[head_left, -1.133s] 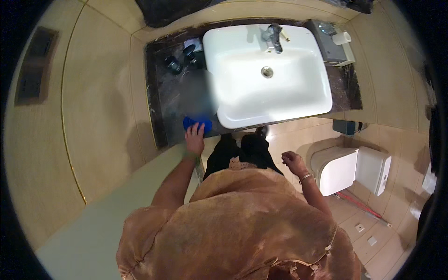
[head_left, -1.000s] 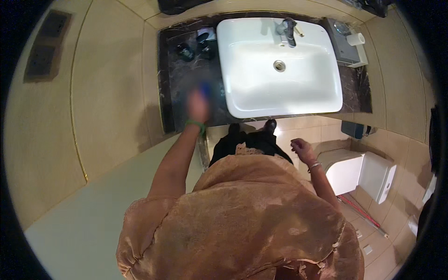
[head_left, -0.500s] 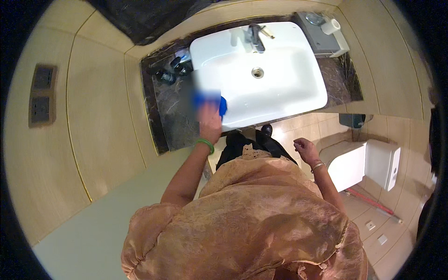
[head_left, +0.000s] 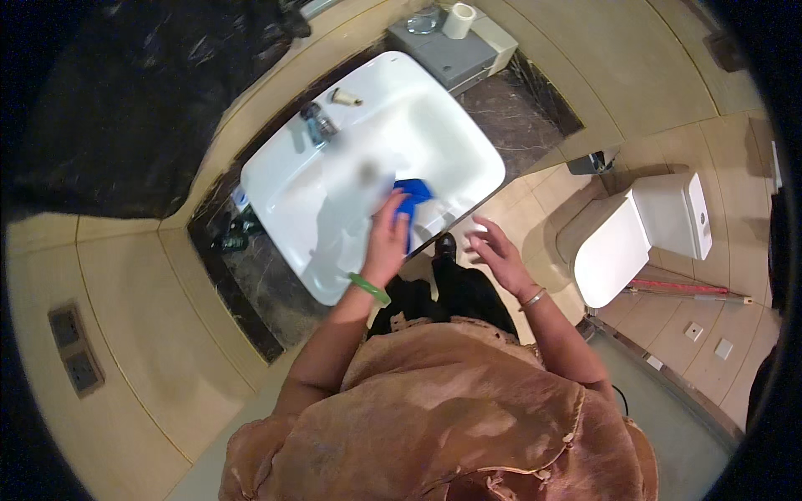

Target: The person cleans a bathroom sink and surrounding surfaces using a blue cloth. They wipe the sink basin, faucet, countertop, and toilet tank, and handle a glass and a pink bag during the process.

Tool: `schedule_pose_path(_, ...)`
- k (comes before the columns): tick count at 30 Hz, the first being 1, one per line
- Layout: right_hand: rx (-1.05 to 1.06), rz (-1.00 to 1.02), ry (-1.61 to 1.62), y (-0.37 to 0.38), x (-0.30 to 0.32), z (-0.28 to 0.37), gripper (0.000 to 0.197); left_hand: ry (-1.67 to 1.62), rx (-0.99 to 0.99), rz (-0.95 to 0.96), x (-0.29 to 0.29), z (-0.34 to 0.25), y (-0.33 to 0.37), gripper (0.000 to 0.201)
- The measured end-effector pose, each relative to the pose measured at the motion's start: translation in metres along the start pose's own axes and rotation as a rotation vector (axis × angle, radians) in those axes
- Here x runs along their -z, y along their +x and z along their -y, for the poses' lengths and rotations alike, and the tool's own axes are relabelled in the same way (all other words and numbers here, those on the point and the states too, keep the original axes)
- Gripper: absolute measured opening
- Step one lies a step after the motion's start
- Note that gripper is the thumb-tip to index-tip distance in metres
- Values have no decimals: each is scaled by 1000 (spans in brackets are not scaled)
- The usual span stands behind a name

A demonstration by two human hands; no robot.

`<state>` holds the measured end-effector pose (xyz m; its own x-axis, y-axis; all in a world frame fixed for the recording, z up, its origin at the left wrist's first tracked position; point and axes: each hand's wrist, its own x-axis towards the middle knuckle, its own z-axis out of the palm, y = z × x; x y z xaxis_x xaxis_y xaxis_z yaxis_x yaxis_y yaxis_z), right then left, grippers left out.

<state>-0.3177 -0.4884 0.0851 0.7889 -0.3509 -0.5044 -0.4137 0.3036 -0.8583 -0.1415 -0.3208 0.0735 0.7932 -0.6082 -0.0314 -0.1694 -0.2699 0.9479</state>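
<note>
My left hand (head_left: 387, 242), with a green bangle at its wrist, holds a blue cloth (head_left: 415, 193) over the near side of the white sink (head_left: 455, 138). The cloth hangs partly past the fingers, by the sink's front edge. My right hand (head_left: 501, 257) is held in the air just off that edge, fingers apart and nothing in it. A dark metal faucet (head_left: 317, 124) stands at the sink's far side, with a small pale object (head_left: 345, 98) beside it. The area round the drain is blurred.
Dark bottles (head_left: 237, 234) stand on the marble counter (head_left: 280, 296) at left. A grey box (head_left: 447, 57) at the far right carries a white cup (head_left: 459, 21) and a glass dish. A white toilet (head_left: 614, 255) stands to the right; black plastic (head_left: 142, 100) hangs at the upper left.
My left hand has carried the blue cloth from the sink's left side to its near edge. My right hand has moved closer to the sink, and the view has turned right.
</note>
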Motion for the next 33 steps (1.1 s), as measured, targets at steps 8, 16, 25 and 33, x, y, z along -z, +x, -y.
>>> schedule_pose_path(8,384,-558,34,104,66,43,31,297,-454,380,-112,-67,83,81)
schedule_pose_path(16,596,-734,-848,245,177,-14,30,485,-237,436,-113,-23,68,64)
schedule_pose_path(25,742,-72,-1180,304,168,-7,44,423,12,387,-103,-6,31,55)
schedule_pose_path(33,719,-556,-1394,327,225,-13,42,387,-7,353,-112,-8,38,53)
